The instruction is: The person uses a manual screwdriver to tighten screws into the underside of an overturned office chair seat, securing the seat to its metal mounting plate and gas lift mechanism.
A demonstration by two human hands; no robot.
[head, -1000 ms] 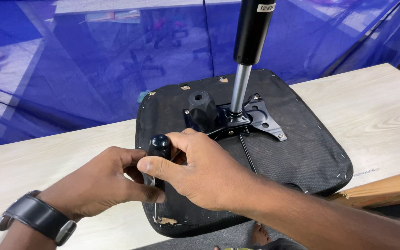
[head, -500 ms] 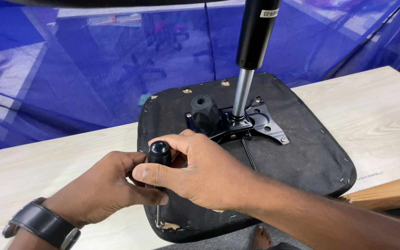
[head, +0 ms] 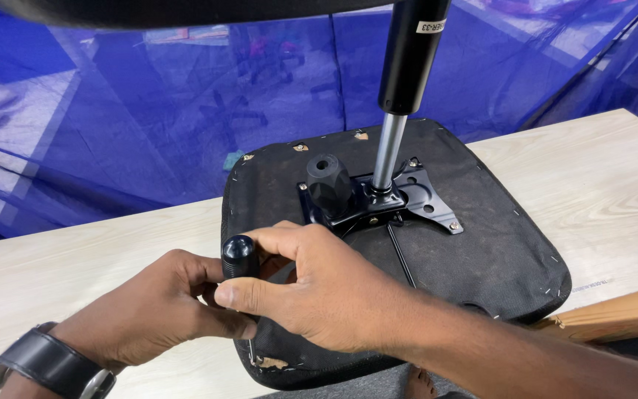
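Seat pan lay upside down on the pale wood surface, black fabric underside up, staples visible round the edge. Black metal plate sat on it near the middle. Gas cylinder stood upright out of the plate, shiny rod below, fat black tube above, running out of the top of the view. Big black faceted knob sat just beside the rod on the plate's left end.

Both hands were at the near left edge of the seat, around a small round-headed black handle. Left hand was curled, fingers closed on the handle's stem from the left, thumb side up against it. Right hand came in over the seat, fingers wrapped across in front, forefinger and thumb pinched just under the round head. Only the head of the handle showed; the stem was hidden by fingers, so couldn't tell how it joined the seat.

Dark watch on the left wrist. A thin rod ran from the plate toward the right hand. Wooden plank lay at the seat's right edge. Blue mesh hung behind the surface.
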